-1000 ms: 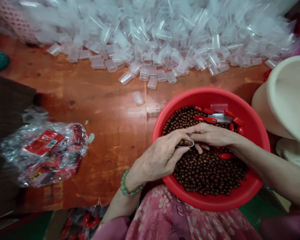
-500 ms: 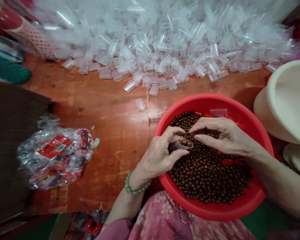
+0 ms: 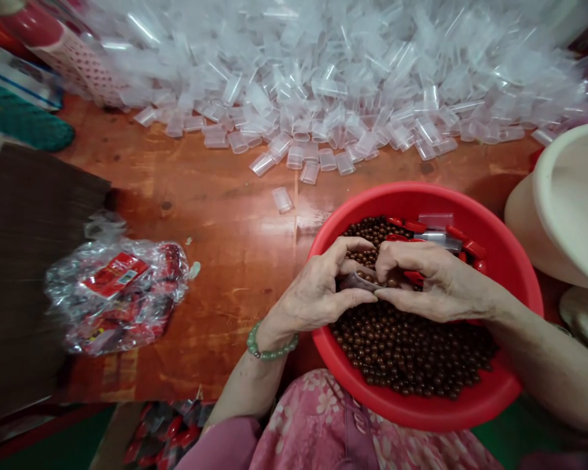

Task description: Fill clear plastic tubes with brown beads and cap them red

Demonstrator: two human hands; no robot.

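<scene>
My left hand (image 3: 318, 287) is shut on a small clear plastic vial (image 3: 360, 281) holding a few brown beads, and its fingers hide part of the vial. My right hand (image 3: 434, 284) curls over the vial's open end, fingertips touching it; whether those fingers hold anything is hidden. Both hands hover above a red plastic basin (image 3: 421, 194) filled with round brown beads (image 3: 411, 352). Red pieces (image 3: 473, 249) and a clear vial (image 3: 436, 220) lie on the beads at the basin's far side.
A large heap of clear plastic vials (image 3: 323, 85) covers the far part of the wooden table (image 3: 235, 222), and one lone vial (image 3: 283, 200) lies near the basin. A crumpled plastic bag (image 3: 117, 294) with red packets sits left. A cream basin (image 3: 573, 196) stands right.
My right hand has moved left and closed over the vial's open end, while my left hand stays around the vial. The view has shifted slightly.
</scene>
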